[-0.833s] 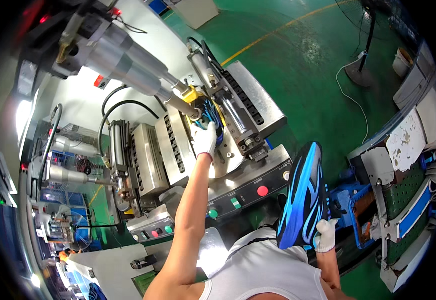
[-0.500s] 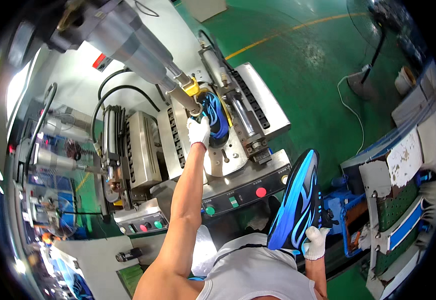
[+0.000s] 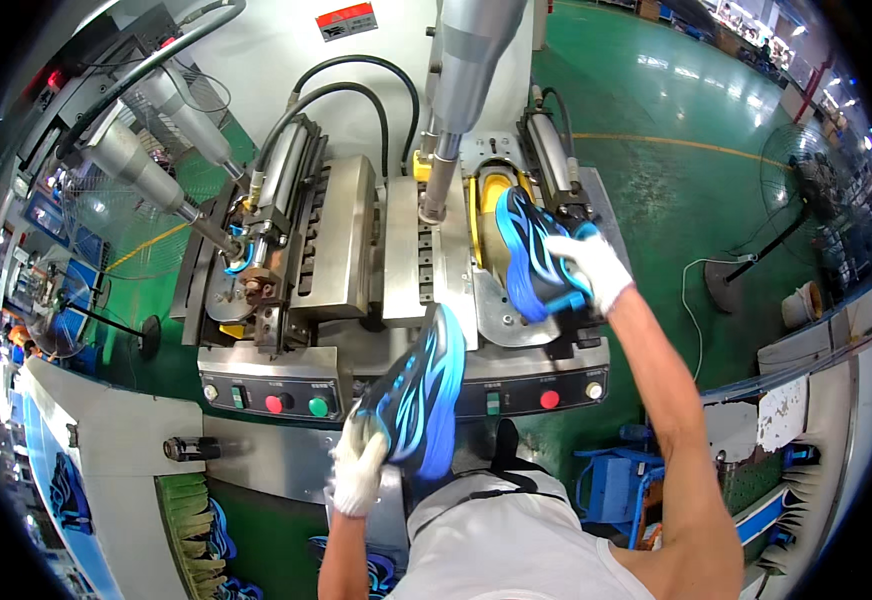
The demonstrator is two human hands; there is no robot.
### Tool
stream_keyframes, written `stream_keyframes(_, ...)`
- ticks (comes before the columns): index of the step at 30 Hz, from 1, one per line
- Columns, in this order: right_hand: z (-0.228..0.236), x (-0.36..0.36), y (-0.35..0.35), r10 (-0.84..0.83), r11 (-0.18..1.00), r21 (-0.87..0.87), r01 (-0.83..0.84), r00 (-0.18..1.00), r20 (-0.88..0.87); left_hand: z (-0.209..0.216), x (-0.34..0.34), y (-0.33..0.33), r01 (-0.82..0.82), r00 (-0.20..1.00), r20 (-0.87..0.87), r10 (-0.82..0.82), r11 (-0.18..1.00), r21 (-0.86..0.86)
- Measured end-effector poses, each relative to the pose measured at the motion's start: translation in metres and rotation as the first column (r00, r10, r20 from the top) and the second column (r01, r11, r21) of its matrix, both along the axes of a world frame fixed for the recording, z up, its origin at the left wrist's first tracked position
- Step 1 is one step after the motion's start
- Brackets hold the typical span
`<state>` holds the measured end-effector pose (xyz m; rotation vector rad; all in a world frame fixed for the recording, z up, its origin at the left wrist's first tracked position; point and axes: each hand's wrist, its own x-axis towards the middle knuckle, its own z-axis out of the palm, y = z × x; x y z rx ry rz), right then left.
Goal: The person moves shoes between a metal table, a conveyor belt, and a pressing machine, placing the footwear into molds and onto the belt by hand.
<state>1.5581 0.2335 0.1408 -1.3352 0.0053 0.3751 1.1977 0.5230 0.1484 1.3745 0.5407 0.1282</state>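
My right hand (image 3: 586,265), in a white glove, grips the heel end of a blue and black sports shoe (image 3: 526,255). That shoe lies sole-up over a yellow form (image 3: 491,190) in the right station of a steel press machine (image 3: 356,230). My left hand (image 3: 358,470), also gloved, holds a second blue and black shoe (image 3: 418,395) upright by its lower end. This shoe is close to my body, in front of the machine's control panel (image 3: 256,385). A steel piston rod (image 3: 441,170) comes down just left of the shoe in the station.
The panel carries red (image 3: 278,403) and green (image 3: 318,405) buttons. The machine's left station (image 3: 241,285) holds no shoe. A floor fan (image 3: 806,190) stands on the green floor at right. A blue cart (image 3: 616,485) is at lower right and a green brush (image 3: 191,520) at lower left.
The view has swung, so the press now sits centred and closer. The hand-held shoe has shifted from the right of the view to in front of the control panel. A gloved hand stays on the station's shoe.
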Motion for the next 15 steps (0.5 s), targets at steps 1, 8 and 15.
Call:
stream_keyframes(1,-0.016,0.042,0.016,0.088,0.988,-0.131,-0.085,0.996,0.021,0.001,-0.030,0.007,-0.034,0.997,-0.062,0.037,0.998,0.047)
stream_keyframes(8,-0.094,0.115,0.144,0.234,0.340,-0.926,0.161,0.940,0.250,-0.058,-0.276,-0.023,-0.614,0.556,-0.422,0.716,0.696,0.371)
stream_keyframes(15,-0.121,0.176,0.103,0.325,0.312,-0.894,0.321,0.848,0.419,-0.235,-0.312,-0.054,-0.258,0.127,-0.330,0.936,0.352,0.900)
